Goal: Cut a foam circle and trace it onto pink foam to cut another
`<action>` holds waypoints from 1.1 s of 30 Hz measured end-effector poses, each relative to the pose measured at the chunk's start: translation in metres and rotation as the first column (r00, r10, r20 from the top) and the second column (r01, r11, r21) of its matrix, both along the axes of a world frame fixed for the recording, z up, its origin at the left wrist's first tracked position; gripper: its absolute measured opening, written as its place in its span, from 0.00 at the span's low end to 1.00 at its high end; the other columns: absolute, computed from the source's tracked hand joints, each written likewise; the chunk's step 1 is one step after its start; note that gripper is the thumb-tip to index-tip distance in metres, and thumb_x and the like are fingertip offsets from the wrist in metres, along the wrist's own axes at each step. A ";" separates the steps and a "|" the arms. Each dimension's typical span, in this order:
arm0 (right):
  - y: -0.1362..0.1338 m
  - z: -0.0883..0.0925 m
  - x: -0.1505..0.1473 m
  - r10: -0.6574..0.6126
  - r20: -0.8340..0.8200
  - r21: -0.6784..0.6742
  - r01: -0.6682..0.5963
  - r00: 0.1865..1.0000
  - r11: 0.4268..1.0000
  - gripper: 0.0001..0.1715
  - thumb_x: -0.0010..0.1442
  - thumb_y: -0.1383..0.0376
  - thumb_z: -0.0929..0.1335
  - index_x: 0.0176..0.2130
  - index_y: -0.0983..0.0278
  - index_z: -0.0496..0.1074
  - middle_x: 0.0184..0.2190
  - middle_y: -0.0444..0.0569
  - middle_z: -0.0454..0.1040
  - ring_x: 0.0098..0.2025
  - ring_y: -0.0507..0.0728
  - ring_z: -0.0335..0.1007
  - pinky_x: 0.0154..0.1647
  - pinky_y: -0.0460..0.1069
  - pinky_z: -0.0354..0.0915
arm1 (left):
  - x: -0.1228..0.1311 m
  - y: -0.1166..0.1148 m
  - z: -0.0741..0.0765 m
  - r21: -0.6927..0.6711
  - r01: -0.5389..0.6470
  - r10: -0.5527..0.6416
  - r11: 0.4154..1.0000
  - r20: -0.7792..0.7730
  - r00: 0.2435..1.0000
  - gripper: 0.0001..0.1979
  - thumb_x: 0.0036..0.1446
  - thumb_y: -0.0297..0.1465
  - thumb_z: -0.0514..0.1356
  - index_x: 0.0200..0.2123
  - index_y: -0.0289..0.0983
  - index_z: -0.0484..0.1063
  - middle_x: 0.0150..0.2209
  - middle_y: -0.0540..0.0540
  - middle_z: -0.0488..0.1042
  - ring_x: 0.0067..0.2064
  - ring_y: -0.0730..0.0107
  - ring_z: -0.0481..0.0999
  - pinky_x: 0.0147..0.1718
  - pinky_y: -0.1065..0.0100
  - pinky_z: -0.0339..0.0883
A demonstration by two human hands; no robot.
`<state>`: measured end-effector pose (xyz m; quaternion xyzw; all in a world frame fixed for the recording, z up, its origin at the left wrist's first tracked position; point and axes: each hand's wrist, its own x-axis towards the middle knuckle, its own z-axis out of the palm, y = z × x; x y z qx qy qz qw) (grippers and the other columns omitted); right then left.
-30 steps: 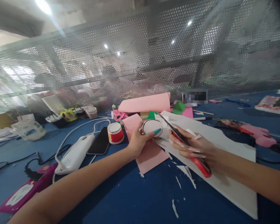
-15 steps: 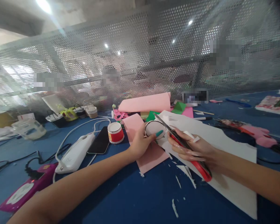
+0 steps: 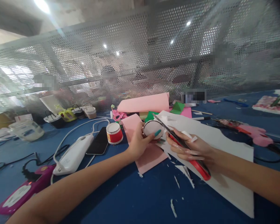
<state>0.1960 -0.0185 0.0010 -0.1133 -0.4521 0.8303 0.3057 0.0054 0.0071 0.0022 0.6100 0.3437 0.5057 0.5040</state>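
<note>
My left hand pinches a white disc with a dark outline, thumb and teal-nailed finger on its edge. My right hand is closed round red-handled scissors, whose blades reach up to the disc's right edge. Both hands hover over a pink sheet and a large white sheet on the blue table.
A small red and white cup, a black phone and a white charger with cables lie to the left. A pink roll, green paper and a pink glue gun sit behind. White scraps litter the table. A perforated metal screen stands at the back.
The disc has turned a little in my left hand and the scissor blades have shifted along its edge. Both hands stay in nearly the same place.
</note>
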 end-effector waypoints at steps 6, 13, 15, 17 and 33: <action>0.003 -0.001 0.001 0.071 -0.024 0.002 -0.071 0.997 0.998 0.30 0.69 0.53 0.50 0.28 0.66 0.64 0.12 0.37 0.59 0.08 0.43 0.45 0.09 0.36 0.53 | -0.004 0.001 -0.005 0.161 0.015 0.015 0.987 -0.183 0.983 0.16 0.51 0.34 0.63 0.39 0.38 0.60 0.37 0.48 0.71 0.38 0.68 0.74 0.36 0.64 0.74; 0.003 -0.003 0.002 0.061 0.004 0.003 -0.061 0.998 0.998 0.28 0.68 0.50 0.54 0.28 0.66 0.63 0.11 0.36 0.58 0.07 0.43 0.43 0.08 0.36 0.52 | -0.005 -0.003 -0.003 0.257 0.022 0.074 0.966 -0.358 0.931 0.13 0.52 0.34 0.62 0.37 0.38 0.61 0.33 0.50 0.69 0.32 0.70 0.72 0.30 0.68 0.71; 0.002 -0.003 0.001 0.033 0.022 0.008 -0.033 0.999 0.999 0.27 0.67 0.50 0.55 0.28 0.66 0.64 0.11 0.36 0.58 0.08 0.43 0.43 0.08 0.36 0.51 | -0.005 -0.003 -0.004 0.273 0.013 0.096 0.962 -0.381 0.919 0.13 0.52 0.35 0.62 0.37 0.38 0.61 0.32 0.50 0.69 0.32 0.70 0.72 0.29 0.68 0.70; 0.000 -0.002 0.001 0.004 0.016 0.018 -0.004 1.000 1.000 0.28 0.67 0.51 0.54 0.28 0.66 0.64 0.10 0.36 0.58 0.08 0.43 0.42 0.08 0.37 0.51 | -0.005 -0.003 -0.004 0.288 0.008 0.106 0.958 -0.379 0.919 0.13 0.53 0.35 0.61 0.37 0.38 0.61 0.32 0.50 0.69 0.32 0.70 0.72 0.30 0.68 0.70; -0.005 0.002 -0.002 -0.039 0.053 0.037 0.037 0.998 0.999 0.28 0.67 0.50 0.56 0.24 0.66 0.63 0.09 0.36 0.57 0.07 0.42 0.42 0.07 0.37 0.49 | -0.008 -0.006 -0.003 0.396 -0.062 0.258 0.916 -0.464 0.847 0.14 0.58 0.30 0.54 0.49 0.38 0.61 0.41 0.43 0.72 0.42 0.61 0.71 0.44 0.58 0.66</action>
